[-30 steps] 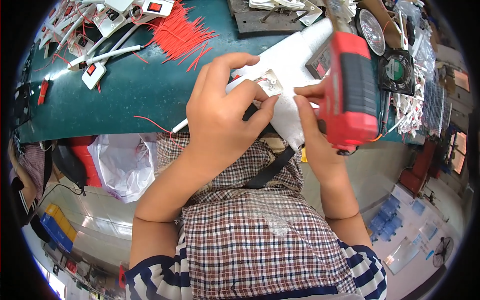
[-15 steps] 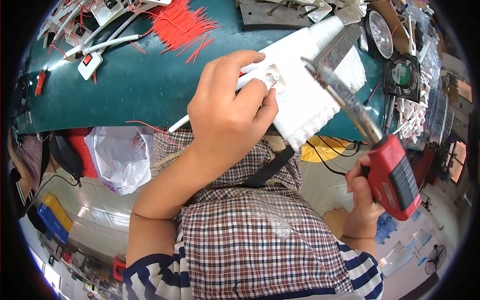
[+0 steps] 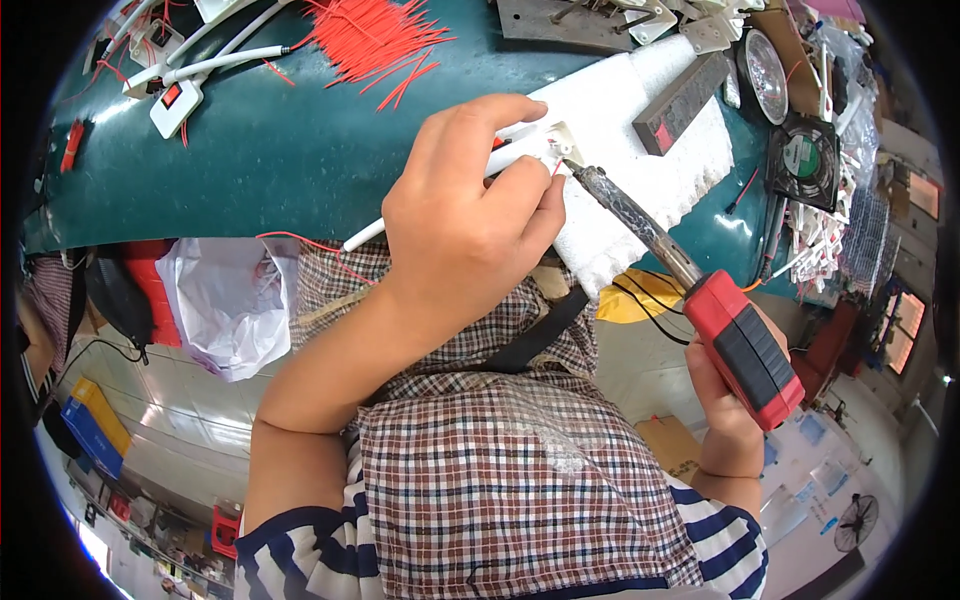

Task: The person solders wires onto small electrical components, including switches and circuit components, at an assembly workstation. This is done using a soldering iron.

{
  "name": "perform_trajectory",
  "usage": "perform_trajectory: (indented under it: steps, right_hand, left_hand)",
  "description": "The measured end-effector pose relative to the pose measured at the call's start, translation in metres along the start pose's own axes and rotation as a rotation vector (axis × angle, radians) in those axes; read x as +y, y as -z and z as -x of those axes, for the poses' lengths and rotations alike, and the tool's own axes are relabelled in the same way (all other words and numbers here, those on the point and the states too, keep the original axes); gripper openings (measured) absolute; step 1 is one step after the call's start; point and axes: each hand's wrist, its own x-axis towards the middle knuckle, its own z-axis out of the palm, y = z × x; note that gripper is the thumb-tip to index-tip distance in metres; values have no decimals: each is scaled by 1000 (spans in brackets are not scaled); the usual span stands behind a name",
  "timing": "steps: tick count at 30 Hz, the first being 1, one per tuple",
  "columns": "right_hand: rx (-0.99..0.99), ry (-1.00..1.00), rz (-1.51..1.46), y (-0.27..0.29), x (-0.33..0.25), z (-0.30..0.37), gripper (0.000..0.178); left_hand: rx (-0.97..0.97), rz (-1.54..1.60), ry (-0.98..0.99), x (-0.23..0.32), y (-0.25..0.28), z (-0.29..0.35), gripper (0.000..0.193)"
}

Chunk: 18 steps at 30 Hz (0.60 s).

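Observation:
My left hand (image 3: 465, 215) is closed on a white plastic housing (image 3: 567, 137), fingers and thumb pinching around it. Small red parts show between the fingers. From under the hand, a white tube (image 3: 363, 236) sticks out toward the lower left, near a thin red wire (image 3: 298, 238) that hangs over the table edge. My right hand (image 3: 722, 400) grips a soldering iron (image 3: 745, 345) by its red and black handle. The iron's dark tip meets or nearly meets the housing's open end, beside my left fingertips; contact itself is too small to tell.
Under the work lies a white padded sheet (image 3: 640, 215) with a dark bar (image 3: 682, 104) on it. A pile of red wires (image 3: 370, 40) and white switch assemblies (image 3: 180, 108) lie at far left on the green table (image 3: 270, 170). A black fan (image 3: 803, 160) stands at the right.
The soldering iron has swung left and down, its tip coming from above the dark bar to the housing's open end. My left hand keeps its hold on the housing.

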Motion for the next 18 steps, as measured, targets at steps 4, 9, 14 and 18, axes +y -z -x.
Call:
perform_trajectory:
  steps: [4, 9, 14, 18]
  right_hand:
    - [-5, 43, 37, -1, 0, -3, 21]
    - [-32, 14, 82, 3, -9, -9, 22]
    - [-74, -114, 98, 11, -19, -12, 24]
    - [-91, -141, 85, 13, -21, -14, 25]
  left_hand:
    - [17, 17, -1, 0, -1, 3, 18]
    - [20, 25, -8, -2, -2, 4, 18]
    - [27, 26, -33, -3, -2, 3, 19]
    - [46, 24, -59, -6, -6, 6, 20]
